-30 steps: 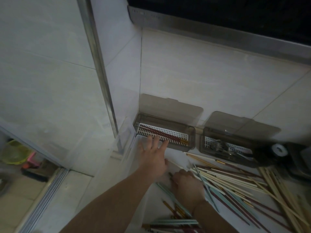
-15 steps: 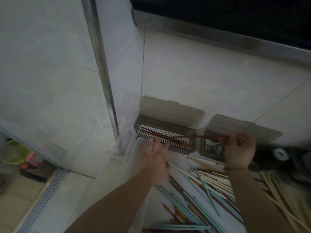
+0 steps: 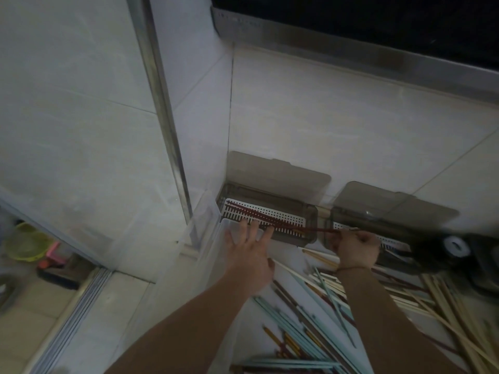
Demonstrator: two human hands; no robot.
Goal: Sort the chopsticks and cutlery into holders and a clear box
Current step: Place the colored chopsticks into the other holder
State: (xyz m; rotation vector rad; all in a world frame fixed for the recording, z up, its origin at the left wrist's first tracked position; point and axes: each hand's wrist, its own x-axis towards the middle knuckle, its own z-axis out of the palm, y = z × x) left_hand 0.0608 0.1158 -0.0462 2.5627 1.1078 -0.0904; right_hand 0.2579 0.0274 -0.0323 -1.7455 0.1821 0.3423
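My right hand (image 3: pixel 355 248) pinches dark red chopsticks (image 3: pixel 305 228) by one end; their far ends reach into the left smoky holder (image 3: pixel 307 240), over its white perforated tray where other red chopsticks (image 3: pixel 251 213) lie. My left hand (image 3: pixel 249 252) rests with straight fingers on the rim of the clear box (image 3: pixel 208 230), fingertips at the holder's front edge. The right holder (image 3: pixel 399 233) stands behind my right hand with its lid up. Loose chopsticks (image 3: pixel 318 317) in teal, red, cream and yellow lie scattered on the counter below both hands.
Both holders stand against the tiled back wall in a corner. A black object with a white round top (image 3: pixel 456 246) sits at the right. A pile of pale wooden chopsticks (image 3: pixel 445 306) lies at the right. A metal door frame (image 3: pixel 162 103) rises at the left.
My right hand lifted red chopsticks from the pile, carried them up by the right holder, then moved left and down, sliding their tips into the left holder. My left hand stayed put.
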